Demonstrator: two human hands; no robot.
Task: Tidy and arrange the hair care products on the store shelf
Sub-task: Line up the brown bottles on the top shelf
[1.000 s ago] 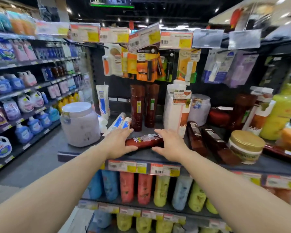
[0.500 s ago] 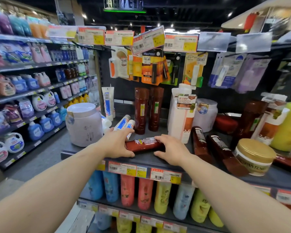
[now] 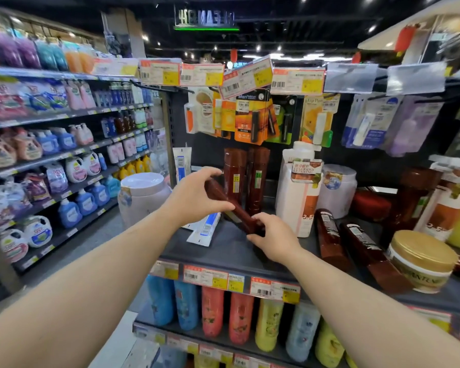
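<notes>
Tilting the bottle [image 3: 230, 208] upright, both hands [image 3: 194, 197] [image 3: 272, 239] clasp its ends; its base should land beside the standing pair [image 3: 246, 176].

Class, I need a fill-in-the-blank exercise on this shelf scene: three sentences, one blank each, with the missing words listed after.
1. Both hands, left hand and right hand, hold one dark brown plastic bottle that is ____ rather than upright.
2. Behind it, ____ tall brown bottles stand upright side by side.
3. The squat white jar at the right has a ____ lid.

Missing words: tilted; two; gold
</notes>
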